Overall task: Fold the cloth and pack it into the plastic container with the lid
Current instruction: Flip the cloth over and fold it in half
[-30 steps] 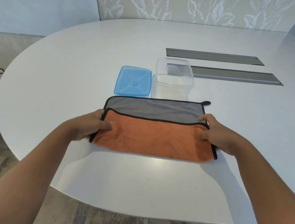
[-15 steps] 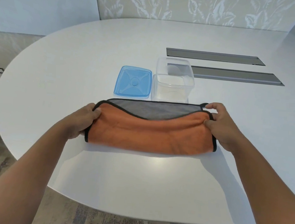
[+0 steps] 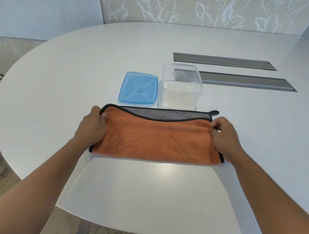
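I observe the cloth lying on the white table, folded over on itself so that the orange face is uppermost and covers nearly all of the layer beneath. A narrow strip of the grey face shows along the far edge, widest at the middle where the black-trimmed upper edge sags toward me. A small black hanging loop projects from the far right corner of the cloth. My left hand is at the far left corner of the upper layer, fingers closed on the cloth with the thumb on top of the orange face and the trim pinched beneath it. My right hand is at the far right corner, likewise pinching the upper layer between thumb and fingers. Both palms rest over the short side edges of the cloth; the fold line runs along the near edge, flat on the table. The clear plastic container stands upright and open just beyond the far edge of the cloth, right of centre; whether it touches the cloth I cannot tell. The blue lid lies flat on the table just left of the container, beside it and apart from the cloth. Two long grey recessed panels are set into the table surface farther away and to the right, the nearer one passing behind the container. Patterned wall panelling stands beyond the far table edge.
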`<control>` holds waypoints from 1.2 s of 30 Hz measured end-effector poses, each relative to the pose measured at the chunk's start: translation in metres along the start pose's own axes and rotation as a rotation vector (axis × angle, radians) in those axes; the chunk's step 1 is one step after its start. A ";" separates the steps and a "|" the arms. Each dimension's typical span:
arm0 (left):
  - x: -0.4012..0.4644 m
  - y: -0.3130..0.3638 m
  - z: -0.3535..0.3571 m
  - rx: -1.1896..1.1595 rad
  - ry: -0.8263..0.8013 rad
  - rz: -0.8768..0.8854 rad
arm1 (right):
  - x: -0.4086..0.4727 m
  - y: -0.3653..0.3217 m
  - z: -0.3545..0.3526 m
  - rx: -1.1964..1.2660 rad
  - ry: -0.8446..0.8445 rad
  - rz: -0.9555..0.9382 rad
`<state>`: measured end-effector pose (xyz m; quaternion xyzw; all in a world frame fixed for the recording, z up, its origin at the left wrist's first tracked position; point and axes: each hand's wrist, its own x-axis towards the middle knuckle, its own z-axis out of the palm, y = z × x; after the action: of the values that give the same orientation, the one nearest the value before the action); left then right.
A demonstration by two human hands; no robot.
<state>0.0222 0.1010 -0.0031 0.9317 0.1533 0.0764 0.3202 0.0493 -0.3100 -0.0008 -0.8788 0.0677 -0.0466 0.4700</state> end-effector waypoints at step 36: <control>0.013 0.008 0.014 0.052 -0.042 0.001 | 0.019 0.004 0.002 0.000 -0.059 0.063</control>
<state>0.0398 0.0914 -0.0091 0.9412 0.1480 0.0531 0.2989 0.0677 -0.3135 -0.0053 -0.8772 0.0813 -0.0060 0.4731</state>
